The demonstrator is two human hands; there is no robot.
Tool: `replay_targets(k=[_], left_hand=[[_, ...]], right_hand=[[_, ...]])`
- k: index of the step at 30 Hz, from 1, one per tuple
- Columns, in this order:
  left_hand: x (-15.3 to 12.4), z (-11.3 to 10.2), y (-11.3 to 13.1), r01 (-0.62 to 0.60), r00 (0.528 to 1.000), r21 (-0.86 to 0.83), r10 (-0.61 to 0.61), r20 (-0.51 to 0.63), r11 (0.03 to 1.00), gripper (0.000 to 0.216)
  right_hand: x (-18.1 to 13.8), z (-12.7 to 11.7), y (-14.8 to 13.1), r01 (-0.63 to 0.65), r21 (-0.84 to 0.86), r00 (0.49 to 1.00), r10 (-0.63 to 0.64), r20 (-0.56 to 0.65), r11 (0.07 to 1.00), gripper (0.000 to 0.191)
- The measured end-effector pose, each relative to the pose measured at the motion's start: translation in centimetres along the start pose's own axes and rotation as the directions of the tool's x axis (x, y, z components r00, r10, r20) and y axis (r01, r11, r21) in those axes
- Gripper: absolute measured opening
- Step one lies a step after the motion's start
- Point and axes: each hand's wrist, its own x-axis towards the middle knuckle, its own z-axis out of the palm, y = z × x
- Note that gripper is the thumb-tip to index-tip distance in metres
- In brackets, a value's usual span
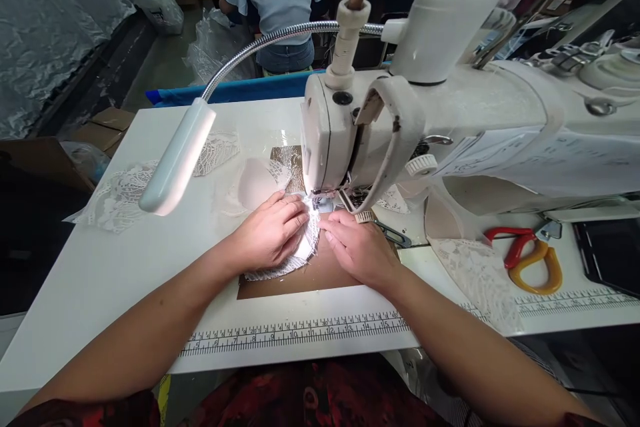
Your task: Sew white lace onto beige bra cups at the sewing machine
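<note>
My left hand [270, 233] lies flat on a white lace piece [300, 255], fingers stretched toward the needle area [320, 197] of a white sewing machine [450, 127]. Just to the right, my right hand [357, 247] presses its fingertips on the same lace edge, fingers together and curled slightly. The lace rests on a brown plate [320, 277] set in the white table [100, 273]. The needle itself is partly hidden by the machine head.
A gooseneck lamp [177, 157] hangs over the table's left. More lace pieces [120, 193] lie at the left, another [480, 273] at the right. Red and orange scissors [530, 257] sit under the machine arm. A printed ruler [295, 332] runs along the front edge. Other people work behind.
</note>
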Motion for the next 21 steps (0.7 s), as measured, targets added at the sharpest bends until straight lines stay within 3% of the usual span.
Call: replay_targets(k=[5,21], left_hand=[[0.26,0.25,0.69,-0.027,1.0,-0.028,0.027,-0.001,0.999,0.037],[0.11,0.17,1.08,-0.005,1.0,-0.102,0.003,-0.018,0.995,0.036]], right_hand=[[0.03,-0.01,-0.16,-0.096,-0.045,0.995,0.096,0.008,0.994,0.031],[0.27,0.14,-0.48,-0.01,-0.066,1.0,0.008,-0.021,0.998,0.031]])
